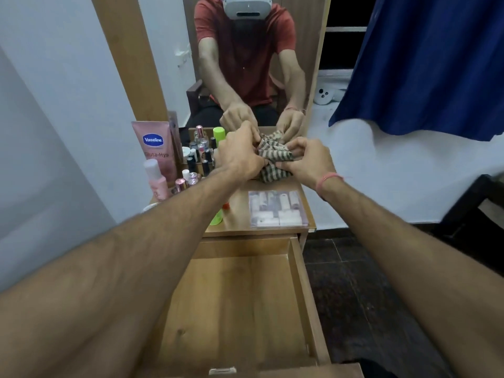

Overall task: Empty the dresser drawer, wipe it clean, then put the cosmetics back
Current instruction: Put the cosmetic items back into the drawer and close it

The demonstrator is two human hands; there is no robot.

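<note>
Both hands, left hand (240,156) and right hand (308,162), gripped the striped cloth (274,159) at the desk's (240,211) back edge; bunching it tight should wipe the empty drawer (231,301) best.

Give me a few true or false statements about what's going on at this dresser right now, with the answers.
1. Both hands hold the striped cloth above the dresser top. True: the left hand and right hand both grip it.
2. The open drawer is full of cosmetics. False: no cosmetics show in it, only bare wood.
3. The pink Vaseline tube stands at the left of the dresser top. True.
4. The clear plastic case lies inside the drawer. False: it lies on the dresser top.
5. The right wrist wears a pink thread band. True.
</note>
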